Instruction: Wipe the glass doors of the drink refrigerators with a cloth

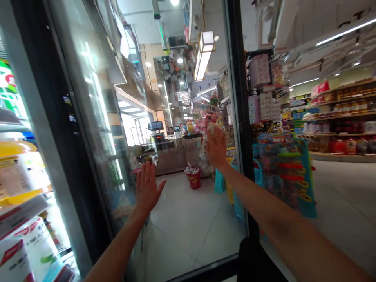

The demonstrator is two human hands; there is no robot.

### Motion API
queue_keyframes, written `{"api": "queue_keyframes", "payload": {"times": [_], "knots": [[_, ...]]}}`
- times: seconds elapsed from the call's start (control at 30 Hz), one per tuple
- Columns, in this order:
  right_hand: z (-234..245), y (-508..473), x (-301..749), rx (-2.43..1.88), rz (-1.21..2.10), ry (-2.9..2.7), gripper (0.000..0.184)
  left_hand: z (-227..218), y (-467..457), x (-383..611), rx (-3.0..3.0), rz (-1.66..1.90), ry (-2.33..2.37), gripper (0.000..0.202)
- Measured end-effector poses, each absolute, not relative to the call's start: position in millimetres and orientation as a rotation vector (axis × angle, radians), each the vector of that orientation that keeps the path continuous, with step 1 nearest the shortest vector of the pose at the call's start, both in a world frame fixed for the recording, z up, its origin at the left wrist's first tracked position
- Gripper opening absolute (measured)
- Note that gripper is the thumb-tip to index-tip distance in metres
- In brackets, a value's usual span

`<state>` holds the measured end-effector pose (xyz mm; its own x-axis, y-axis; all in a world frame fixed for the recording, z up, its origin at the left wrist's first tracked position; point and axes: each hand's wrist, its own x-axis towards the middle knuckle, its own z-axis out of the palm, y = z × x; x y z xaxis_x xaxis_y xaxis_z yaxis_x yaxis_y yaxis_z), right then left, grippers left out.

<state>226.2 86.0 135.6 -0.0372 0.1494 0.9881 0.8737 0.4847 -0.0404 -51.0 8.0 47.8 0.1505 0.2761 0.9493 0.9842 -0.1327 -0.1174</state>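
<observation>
A tall glass door (182,231) with a dark frame (239,117) stands swung out in front of me. My left hand (147,188) lies flat against the glass, fingers stretched upward and the thumb apart, holding nothing. My right hand (216,147) reaches higher, near the door's right frame. It is blurred and presses a pale crumpled wad (212,128) of cloth or paper onto the glass. Both forearms are bare.
On the left are lit cooler shelves with yellow-lidded tubs (17,164) and white packages (38,244). Through the glass I see a checkout counter (173,156) and a red bucket (194,179). A colourful display rack (284,172) and stocked shelves (343,117) stand right, on pale tiles.
</observation>
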Motion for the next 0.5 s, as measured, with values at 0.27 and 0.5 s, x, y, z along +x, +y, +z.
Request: {"api": "queue_keyframes", "payload": {"times": [0.27,0.5], "knots": [[98.2,68.7,189.5,-0.572,-0.985,-2.092,0.061,46.2,10.6,-38.7,-1.530,-1.130,-1.286,0.077],[110.6,85.2,254.3,-1.123,-0.641,-1.338,0.057,45.1,12.4,-36.5,-1.531,-1.154,-1.321,0.077]]}}
